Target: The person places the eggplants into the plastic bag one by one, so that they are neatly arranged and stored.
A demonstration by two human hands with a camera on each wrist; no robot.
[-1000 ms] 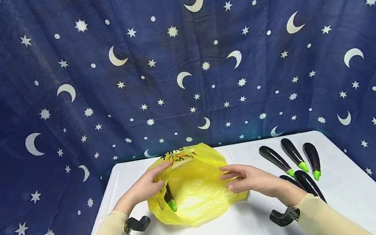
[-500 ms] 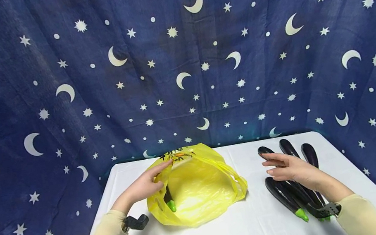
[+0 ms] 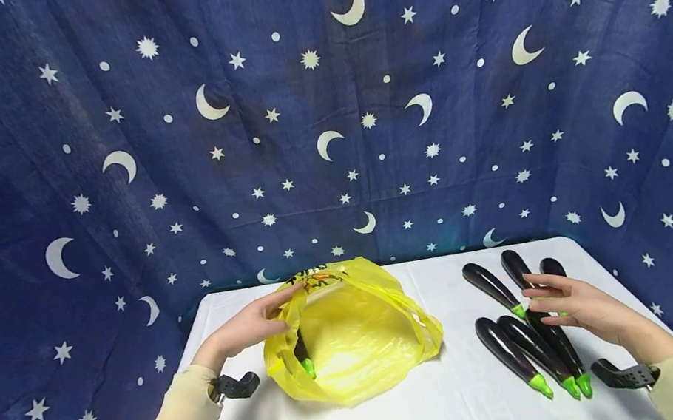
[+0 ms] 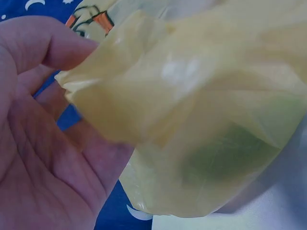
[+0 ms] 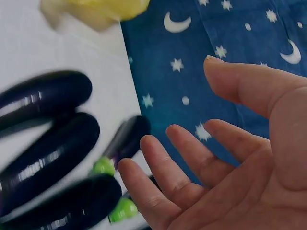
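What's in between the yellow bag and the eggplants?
Nothing but bare white tabletop separates the yellow bag from the eggplants, as the head view shows.

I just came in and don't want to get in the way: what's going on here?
A person is handling a yellow plastic bag on a white-covered table. Their left hand holds the bag's edge on its left side, and the bag's mouth is open, with an eggplant visible inside. Their right hand is empty, fingers spread, over or beside the six eggplants lying on the table to the right.
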